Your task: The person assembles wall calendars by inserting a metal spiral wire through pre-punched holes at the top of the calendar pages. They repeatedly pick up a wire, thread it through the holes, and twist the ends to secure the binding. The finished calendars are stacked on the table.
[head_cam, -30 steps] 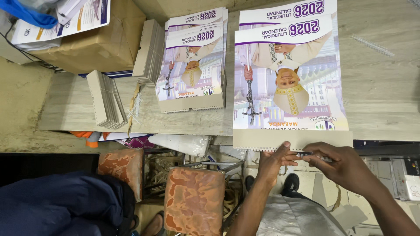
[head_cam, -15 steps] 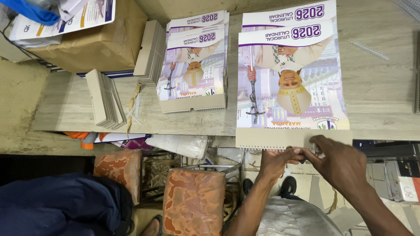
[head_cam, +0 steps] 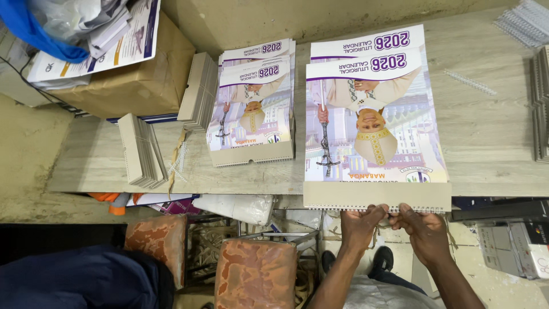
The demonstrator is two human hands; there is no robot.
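Both hands now meet at calendar's (head_cam: 374,123) wire-bound edge; left hand (head_cam: 361,224) & right hand (head_cam: 424,229) fingers pinched shut on binding; mid-work.

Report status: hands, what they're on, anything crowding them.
Left hand and right hand both pinching the wire-bound edge of the near calendar. Calendar overhangs the table edge. Second calendar stack lies apart, nothing blocking.

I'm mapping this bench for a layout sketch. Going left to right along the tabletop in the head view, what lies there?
Brown parcel → fanned card stack → small calendar pile → big calendar, both hands at its wire edge → loose wire coil.
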